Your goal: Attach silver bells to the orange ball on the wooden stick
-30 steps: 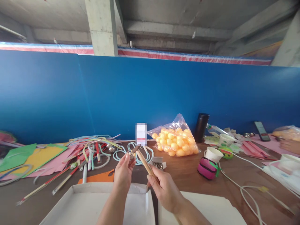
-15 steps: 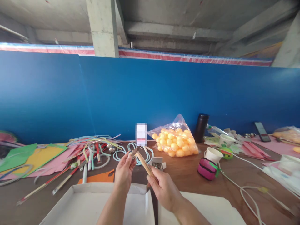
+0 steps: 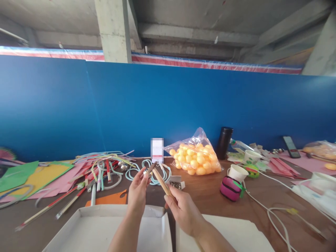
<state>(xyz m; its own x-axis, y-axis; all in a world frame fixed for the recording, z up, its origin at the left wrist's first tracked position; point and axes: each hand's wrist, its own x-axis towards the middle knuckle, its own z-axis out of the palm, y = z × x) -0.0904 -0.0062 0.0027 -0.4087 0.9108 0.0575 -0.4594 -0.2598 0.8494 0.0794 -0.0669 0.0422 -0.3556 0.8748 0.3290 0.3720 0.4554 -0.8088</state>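
My left hand [image 3: 138, 189] is closed, its thumb and fingers pinching a small shiny silver ball [image 3: 146, 173]. In my right hand [image 3: 181, 208] is a pale wooden stick [image 3: 161, 180], slanting up and to the left. A short dark brown piece [image 3: 151, 167] lies between the ball and the stick's upper end; what it joins to, I cannot make out. Both hands are above the front of the table, over white cardboard trays [image 3: 105, 227]. Beyond the right hand sits a small open box [image 3: 175, 183] of tiny metal pieces. Light blue cords [image 3: 133, 172] lie behind the left hand.
A clear bag of orange balls [image 3: 195, 159] stands behind the hands, with a black bottle [image 3: 225, 143] beside it. On the right are a magenta pouch [image 3: 231, 189], paper cups [image 3: 238, 172] and white cable. Coloured paper [image 3: 49, 180] and sticks [image 3: 69, 203] cover the left.
The left hand has turned or shifted slightly, so more of the silver ball shows. The right hand keeps its grip on the stick. The whole view has moved a little.
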